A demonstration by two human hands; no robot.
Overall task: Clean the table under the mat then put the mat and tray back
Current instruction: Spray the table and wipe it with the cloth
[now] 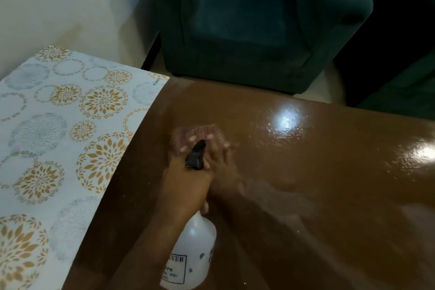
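nearest me, at about 6 o'clock, a white spray bottle [195, 249] is hanging over the brown bench [329, 195], its black trigger head [196, 154] pointing away toward 12 o'clock. the left hand [186, 183] is wrapping closed around the bottle's neck, fingers curling round it just under the trigger. right beside it, a little farther out, the right hand [223, 162] is showing only as a smear of motion, pressing down flat on a reddish checked cloth [197, 135] against the bench top; i cannot tell exactly how its fingers are lying. toward 9 o'clock the patterned mat [58, 136], pale with gold and grey flower rings, is covering the left part of the bench, its edge running diagonally just beside the hands. at 2 o'clock the bare wood is glistening wet under two bright glare patches. beyond the far edge, at 12 o'clock, a dark green armchair [259, 19] is standing on the floor. no tray is showing.
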